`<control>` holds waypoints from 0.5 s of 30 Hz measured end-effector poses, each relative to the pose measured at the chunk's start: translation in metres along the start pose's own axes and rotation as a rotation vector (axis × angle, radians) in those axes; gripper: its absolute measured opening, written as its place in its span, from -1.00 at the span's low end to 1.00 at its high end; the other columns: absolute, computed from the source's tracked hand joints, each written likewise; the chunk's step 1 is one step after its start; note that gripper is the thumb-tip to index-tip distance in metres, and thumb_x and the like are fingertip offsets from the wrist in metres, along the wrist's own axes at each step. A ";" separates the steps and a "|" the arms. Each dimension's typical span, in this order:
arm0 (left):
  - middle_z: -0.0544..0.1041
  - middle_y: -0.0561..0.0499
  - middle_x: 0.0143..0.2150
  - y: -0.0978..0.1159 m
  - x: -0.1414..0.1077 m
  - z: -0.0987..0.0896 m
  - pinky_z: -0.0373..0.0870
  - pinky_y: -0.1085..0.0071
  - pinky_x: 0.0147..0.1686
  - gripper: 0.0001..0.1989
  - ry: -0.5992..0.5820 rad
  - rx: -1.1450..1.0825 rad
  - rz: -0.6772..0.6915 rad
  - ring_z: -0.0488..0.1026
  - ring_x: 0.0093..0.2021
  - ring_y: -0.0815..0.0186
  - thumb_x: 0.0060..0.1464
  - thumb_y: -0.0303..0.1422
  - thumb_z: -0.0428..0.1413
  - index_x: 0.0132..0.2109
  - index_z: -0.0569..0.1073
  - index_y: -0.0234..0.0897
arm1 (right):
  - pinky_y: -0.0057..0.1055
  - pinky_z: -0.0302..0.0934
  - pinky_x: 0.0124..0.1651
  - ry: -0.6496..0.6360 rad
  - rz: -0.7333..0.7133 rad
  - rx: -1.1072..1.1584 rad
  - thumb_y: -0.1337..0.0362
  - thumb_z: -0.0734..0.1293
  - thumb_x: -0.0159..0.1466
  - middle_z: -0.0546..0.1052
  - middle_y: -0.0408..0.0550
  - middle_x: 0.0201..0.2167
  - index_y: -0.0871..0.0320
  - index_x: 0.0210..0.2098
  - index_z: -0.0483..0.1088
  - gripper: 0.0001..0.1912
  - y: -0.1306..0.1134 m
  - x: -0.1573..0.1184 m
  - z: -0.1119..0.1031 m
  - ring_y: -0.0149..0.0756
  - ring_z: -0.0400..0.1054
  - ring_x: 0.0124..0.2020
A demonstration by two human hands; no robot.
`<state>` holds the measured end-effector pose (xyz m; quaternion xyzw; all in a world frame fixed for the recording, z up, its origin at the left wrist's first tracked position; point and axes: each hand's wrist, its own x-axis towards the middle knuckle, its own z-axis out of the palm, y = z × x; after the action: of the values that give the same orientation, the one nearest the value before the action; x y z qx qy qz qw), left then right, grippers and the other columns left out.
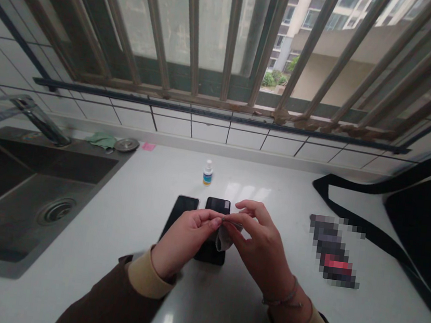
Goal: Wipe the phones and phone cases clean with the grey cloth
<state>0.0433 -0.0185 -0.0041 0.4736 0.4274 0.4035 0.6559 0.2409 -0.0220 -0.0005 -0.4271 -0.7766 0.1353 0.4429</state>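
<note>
A small grey cloth (225,238) hangs between my hands, pinched along its upper edge. My left hand (186,234) holds its left end between thumb and fingers. My right hand (259,237) grips the other side with thumb and index finger, its other fingers loosely bent. Below the cloth lies a black phone (209,255) on the white counter, partly covered by my hands and the cloth. Just left of it is a second dark phone (181,211), partly behind my left hand. A small white bottle (207,173) with a blue and yellow label stands upright beyond the phones.
At the left is a dark sink (31,191) with a chrome faucet (43,122). A green cloth (101,140), a metal strainer (126,145) and a pink slip (148,146) lie behind it. On the right are a blurred-out item (332,252) and a black bag with a strap (371,233).
</note>
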 end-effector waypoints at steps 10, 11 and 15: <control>0.72 -0.12 -0.05 0.004 -0.002 -0.001 0.47 0.25 0.00 -0.67 0.011 0.101 0.048 0.60 -0.08 0.20 0.29 -0.12 0.27 0.01 0.68 -0.26 | -0.09 0.45 0.10 -0.027 -0.020 0.015 0.41 0.38 0.48 0.51 0.07 0.04 0.07 -0.13 0.52 -0.89 0.000 0.001 0.001 -0.12 0.46 0.05; 0.72 -0.12 -0.06 0.005 -0.002 -0.001 0.48 0.25 0.00 -0.68 0.009 0.121 0.060 0.60 -0.09 0.20 0.30 -0.12 0.26 0.01 0.68 -0.26 | -0.09 0.44 0.12 -0.029 -0.023 0.024 0.41 0.38 0.48 0.53 0.06 0.02 0.07 -0.13 0.50 -0.89 0.000 0.002 0.002 -0.11 0.46 0.06; 0.71 -0.11 -0.07 0.008 -0.003 0.000 0.48 0.26 -0.01 -0.67 -0.014 0.211 0.097 0.60 -0.08 0.19 0.32 -0.12 0.24 0.00 0.67 -0.27 | -0.09 0.45 0.08 -0.048 -0.005 0.044 0.41 0.38 0.48 0.60 0.00 -0.06 0.04 -0.12 0.48 -0.89 -0.001 0.003 0.001 -0.12 0.49 0.01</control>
<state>0.0412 -0.0192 0.0038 0.5628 0.4397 0.3841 0.5851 0.2386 -0.0198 0.0014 -0.4117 -0.7849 0.1614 0.4340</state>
